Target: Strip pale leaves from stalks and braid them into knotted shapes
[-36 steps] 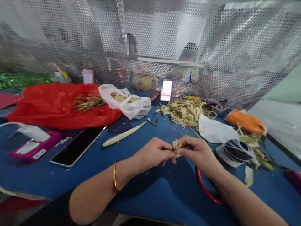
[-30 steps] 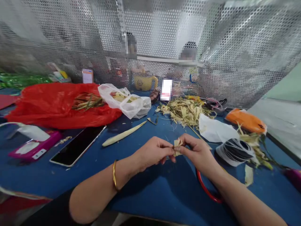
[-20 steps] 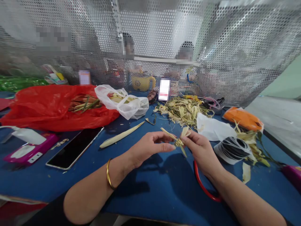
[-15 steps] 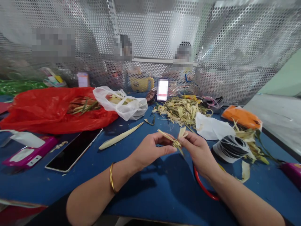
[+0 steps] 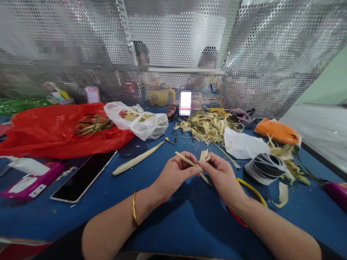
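Pale dried leaf strips [image 5: 204, 156] are pinched between both hands over the middle of the blue table. My left hand [image 5: 177, 175] holds them from the left, its thumb and fingers pressed together. From the right, my right hand [image 5: 220, 174] grips the same strips, fingertips close to the left thumb. Part of the strips is hidden behind the fingers. A red and yellow handle [image 5: 253, 190] lies partly under my right wrist. One long pale leaf piece [image 5: 138, 158] rests left of my hands.
A red bag [image 5: 51, 128] and white bag [image 5: 151, 126] hold plant strips. Behind my hands is a leaf pile [image 5: 208, 126]. A spool [image 5: 265, 168] and orange packet [image 5: 278, 131] lie right, a phone [image 5: 85, 177] left. Two people sit behind a perforated screen [image 5: 173, 39].
Both hands have drawn closer together round the strips, and the knotted part between them is now more covered by fingers. More of the yellow handle shows beside my right wrist.
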